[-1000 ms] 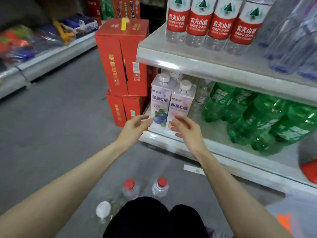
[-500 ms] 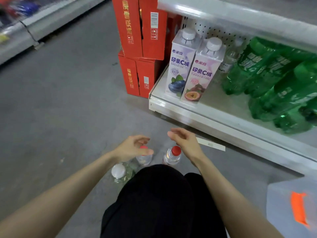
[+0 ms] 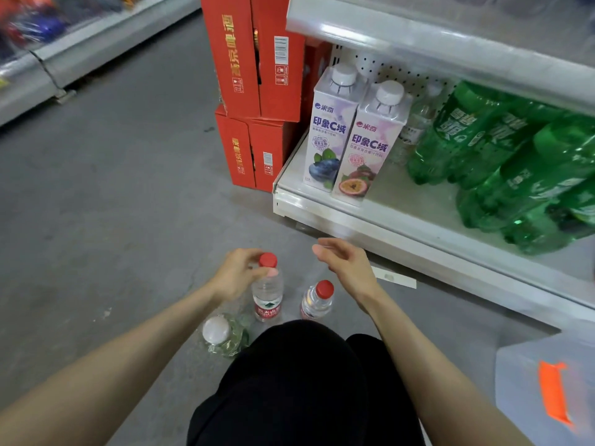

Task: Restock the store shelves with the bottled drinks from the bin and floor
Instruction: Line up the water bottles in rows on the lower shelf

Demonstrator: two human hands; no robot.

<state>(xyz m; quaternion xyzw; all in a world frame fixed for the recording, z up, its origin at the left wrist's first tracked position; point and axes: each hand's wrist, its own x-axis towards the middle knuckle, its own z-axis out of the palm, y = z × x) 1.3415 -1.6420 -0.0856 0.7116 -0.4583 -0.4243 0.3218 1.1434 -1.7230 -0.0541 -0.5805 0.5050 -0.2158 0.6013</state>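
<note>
Three bottles are standing on the floor point(image 3: 128, 204) in front of the knees point(image 3: 299, 365). Left grip point(image 3: 238, 275) is pinching the left red-cap bottle point(image 3: 267, 292) at the neck, likely for lifting it to the shelf point(image 3: 402, 235). Right grip point(image 3: 347, 268) is hovering open and empty just above the right red-cap bottle point(image 3: 317, 300), probably going for it next. White-cap bottle point(image 3: 222, 336) is sitting untouched

red-capped clear bottles point(image 3: 267, 286) | pale purple cartons point(image 3: 328, 130) | green bottles point(image 3: 502, 162) | red boxes point(image 3: 254, 59)

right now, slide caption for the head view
Left grip holds a red-capped water bottle; right grip hovers open near a second red-capped bottle.
</note>
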